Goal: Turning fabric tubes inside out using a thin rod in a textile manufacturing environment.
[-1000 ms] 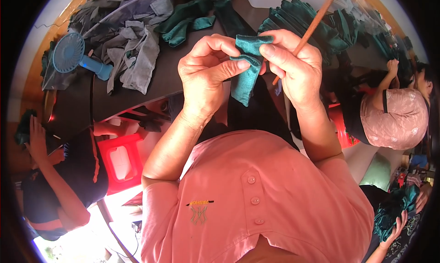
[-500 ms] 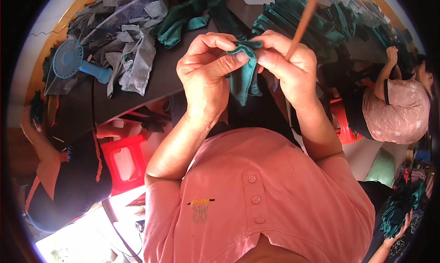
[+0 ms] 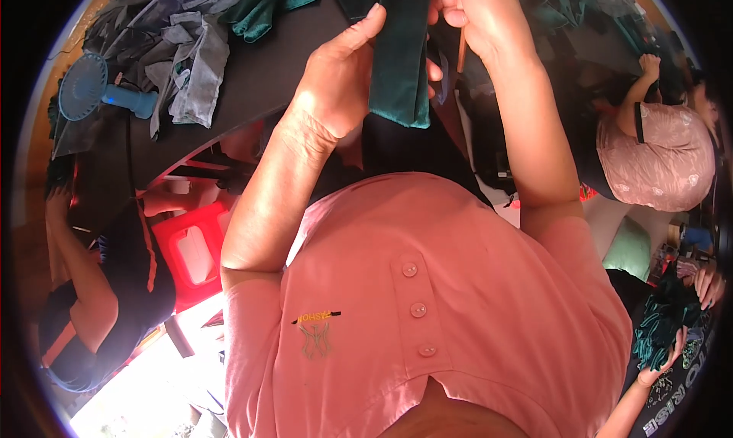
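A dark green velvet strip (image 3: 400, 64), flat and lengthwise, hangs in front of me at the top of the head view. My right hand (image 3: 492, 18) is closed at its upper right edge; the fingertips on the cloth are partly cut off by the frame. From under the same hand a thin brown stick (image 3: 461, 53) points down. My left hand (image 3: 336, 79) lies behind the strip with its fingers stretched out, two fingertips showing past the right edge. Its thumb points up, off the cloth, beside the left edge.
A dark table (image 3: 263, 64) bears grey fabric pieces (image 3: 197, 64), green velvet pieces (image 3: 263, 14) and a blue hand fan (image 3: 84, 87). A red plastic stool (image 3: 191, 251) stands at left. Co-workers sit on both sides; one at lower right holds a green bundle (image 3: 660, 323).
The small folded green piece between both hands now shows as a long flat strip. Both hands have moved up in view, and my left thumb has left the cloth. The stick now points down.
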